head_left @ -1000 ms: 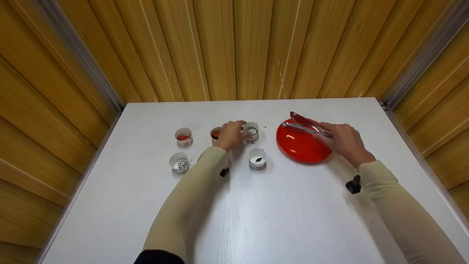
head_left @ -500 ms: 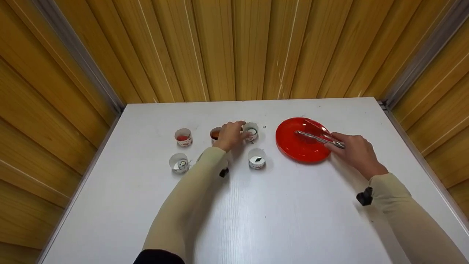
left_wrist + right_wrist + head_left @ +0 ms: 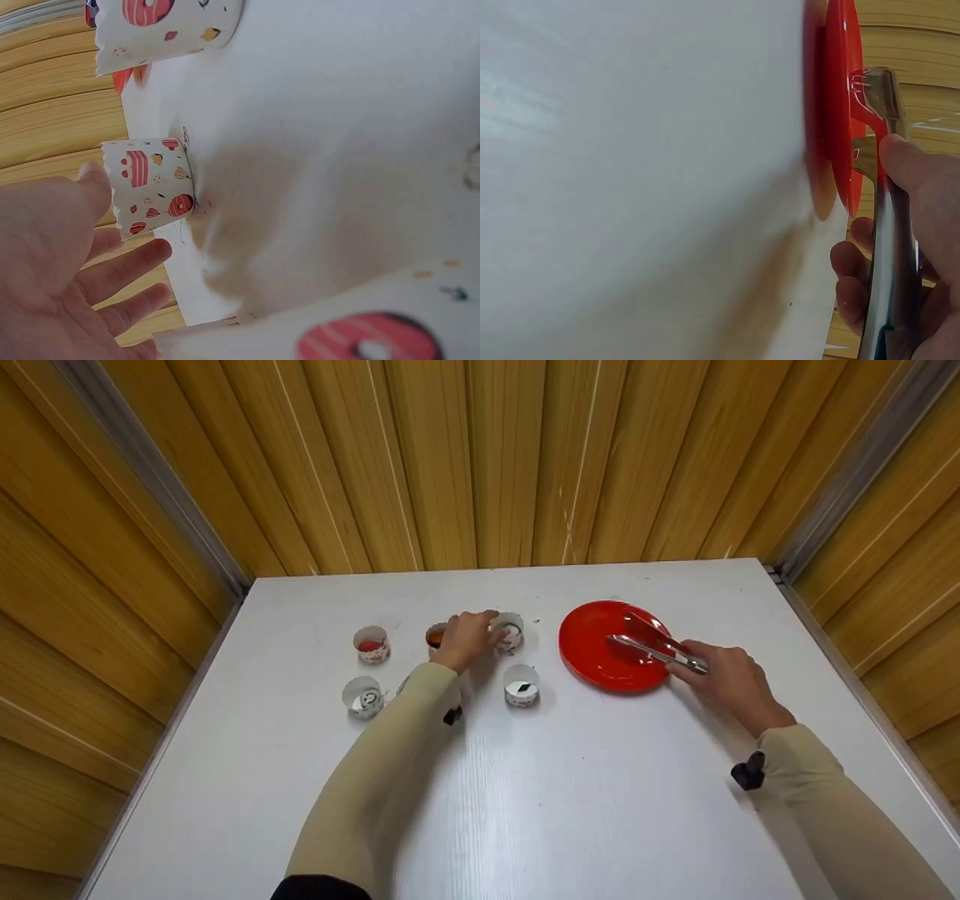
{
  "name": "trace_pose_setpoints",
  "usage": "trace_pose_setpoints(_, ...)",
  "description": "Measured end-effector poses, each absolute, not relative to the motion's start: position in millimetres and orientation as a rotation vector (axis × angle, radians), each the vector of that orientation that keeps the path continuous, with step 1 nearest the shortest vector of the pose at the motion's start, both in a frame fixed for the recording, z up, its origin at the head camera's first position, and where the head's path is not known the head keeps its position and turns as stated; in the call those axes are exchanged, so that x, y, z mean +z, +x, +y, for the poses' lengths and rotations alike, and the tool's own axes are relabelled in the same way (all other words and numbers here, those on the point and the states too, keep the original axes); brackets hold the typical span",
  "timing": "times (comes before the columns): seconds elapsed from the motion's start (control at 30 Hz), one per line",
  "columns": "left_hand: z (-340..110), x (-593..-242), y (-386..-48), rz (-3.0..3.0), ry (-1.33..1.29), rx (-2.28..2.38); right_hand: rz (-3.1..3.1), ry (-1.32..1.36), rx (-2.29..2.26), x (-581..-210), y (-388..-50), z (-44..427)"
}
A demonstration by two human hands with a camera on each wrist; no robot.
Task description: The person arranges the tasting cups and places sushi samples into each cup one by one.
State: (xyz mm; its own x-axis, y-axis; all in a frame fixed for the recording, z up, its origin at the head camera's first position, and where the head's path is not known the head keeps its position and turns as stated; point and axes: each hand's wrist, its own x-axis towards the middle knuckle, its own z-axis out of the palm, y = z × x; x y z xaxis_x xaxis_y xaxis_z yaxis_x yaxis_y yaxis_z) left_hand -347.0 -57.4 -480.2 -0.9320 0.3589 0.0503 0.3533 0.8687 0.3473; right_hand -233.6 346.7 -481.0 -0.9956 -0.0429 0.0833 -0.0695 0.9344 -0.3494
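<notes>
In the head view my left hand is at the back-right white paper cupcake cup. Its thumb and index finger pinch the rim of this printed cup, while the other fingers spread out below, as the left wrist view shows. My right hand grips a pair of metal tongs, and their arms stand apart over the round red plate. In the right wrist view the tongs lie between thumb and curled fingers, with their tips at the plate.
More paper cups stand left and in front: one with red contents, one with orange-brown contents, a front-left cup and a front-right cup. Another is mostly hidden beneath the left forearm. Wood-patterned panels enclose the white table.
The right hand has drawn the tongs back to the right and lower over the red plate. The left hand stays at the same cup. The camera view has shifted slightly.
</notes>
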Motion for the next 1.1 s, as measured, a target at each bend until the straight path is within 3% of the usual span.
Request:
trace_pose_setpoints(0.7,-109,-433,-305,3.299,0.622,0.646,-3.077,0.013,0.570,-494,-231,346)
trace_pose_setpoints(1.1,-165,-448,-272,3.482,0.592,0.628,-3.075,-0.041,0.580,-498,-228,356)
